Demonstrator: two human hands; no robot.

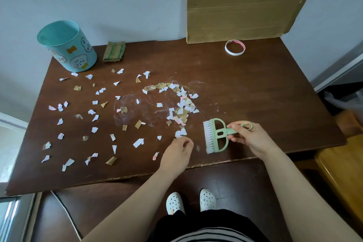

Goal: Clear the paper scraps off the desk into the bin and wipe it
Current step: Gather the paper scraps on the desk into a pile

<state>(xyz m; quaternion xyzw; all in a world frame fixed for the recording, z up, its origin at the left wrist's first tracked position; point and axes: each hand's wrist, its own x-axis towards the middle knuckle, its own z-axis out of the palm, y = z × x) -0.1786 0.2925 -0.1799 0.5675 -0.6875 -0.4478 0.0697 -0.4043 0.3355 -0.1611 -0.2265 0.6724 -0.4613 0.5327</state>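
Observation:
Several white, pink and gold paper scraps point(182, 108) lie scattered over the brown desk point(245, 88), with a denser pile right of the middle. My right hand point(249, 137) grips the handle of a green hand brush point(216, 135), whose white bristles face left just right of the pile. My left hand point(177, 151) hovers near the front edge with curled fingers beside a white scrap; I cannot tell whether it pinches anything. A teal bin point(66, 47) with cartoon stickers stands at the back left. A folded green cloth point(114, 51) lies beside it.
A cardboard sheet point(241, 4) leans on the wall at the back right. A roll of tape point(235, 47) lies in front of it. White smears mark the desk's middle. A wooden piece of furniture point(341, 173) stands to the right of the desk.

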